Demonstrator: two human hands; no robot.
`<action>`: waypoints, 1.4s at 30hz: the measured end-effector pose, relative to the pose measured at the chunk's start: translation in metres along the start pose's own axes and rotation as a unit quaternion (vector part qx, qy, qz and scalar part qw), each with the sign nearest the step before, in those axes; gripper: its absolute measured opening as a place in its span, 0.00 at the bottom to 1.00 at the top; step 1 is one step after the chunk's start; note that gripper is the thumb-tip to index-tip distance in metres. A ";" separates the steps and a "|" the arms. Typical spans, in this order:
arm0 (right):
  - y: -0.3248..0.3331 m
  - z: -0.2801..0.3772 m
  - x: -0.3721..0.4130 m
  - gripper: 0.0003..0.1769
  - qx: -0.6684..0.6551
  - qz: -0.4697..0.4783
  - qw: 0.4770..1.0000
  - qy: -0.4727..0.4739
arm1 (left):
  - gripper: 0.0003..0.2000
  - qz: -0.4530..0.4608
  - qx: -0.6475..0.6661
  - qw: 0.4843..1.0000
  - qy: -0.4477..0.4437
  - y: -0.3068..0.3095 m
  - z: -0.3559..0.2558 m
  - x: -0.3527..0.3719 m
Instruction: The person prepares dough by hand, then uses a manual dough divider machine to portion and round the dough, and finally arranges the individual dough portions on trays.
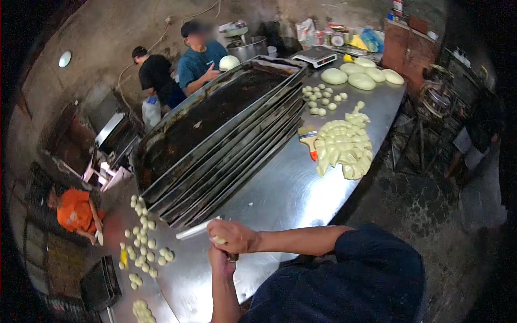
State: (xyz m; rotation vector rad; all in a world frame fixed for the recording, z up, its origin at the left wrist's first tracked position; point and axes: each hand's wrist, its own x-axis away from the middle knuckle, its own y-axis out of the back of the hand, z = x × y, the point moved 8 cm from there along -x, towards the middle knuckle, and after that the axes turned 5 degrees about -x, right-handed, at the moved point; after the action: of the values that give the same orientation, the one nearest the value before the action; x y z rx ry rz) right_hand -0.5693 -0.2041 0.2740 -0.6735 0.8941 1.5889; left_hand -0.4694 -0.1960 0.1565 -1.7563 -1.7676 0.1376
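Note:
My right hand (237, 237), reaching in from the right, is closed, with pale dough (219, 240) showing between its fingers. Directly below and touching it is my left hand (222, 262), its fingers curled; what they hold is hidden. A white flat-edged tool (198, 228) lies on the metal table (258, 204) beside my right hand. Small dough balls (143, 237) are scattered to the left. Farther right, a brush (309, 141) with a red-tipped handle lies against a lumpy, glossy dough mass (344, 145).
Stacked dark baking trays (215, 129) rise just beyond my hands. Large dough rounds (361, 81), more small balls (322, 97) and a scale (315, 56) are at the far end. One person (202, 59) holds a dough round; others stand behind and at left (74, 211).

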 end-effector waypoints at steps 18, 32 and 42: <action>0.120 -0.118 0.137 0.28 0.210 0.087 0.921 -0.315 | 0.11 -0.293 -0.674 0.584 -0.344 0.177 -0.022 0.023; 0.082 -0.197 0.170 0.12 0.389 0.225 0.876 -0.174 | 0.10 -0.354 -0.835 0.188 -0.377 0.243 0.075 -0.025; 0.004 -0.157 0.169 0.08 0.240 0.126 0.951 -0.149 | 0.08 -0.186 -0.748 0.558 -0.308 0.112 0.062 -0.014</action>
State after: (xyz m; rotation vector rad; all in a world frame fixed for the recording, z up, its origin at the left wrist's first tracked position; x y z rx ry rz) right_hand -0.6134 -0.2439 0.0513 0.0278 1.1119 1.5551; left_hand -0.4053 -0.1752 0.0471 -2.3235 -3.1486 -1.6173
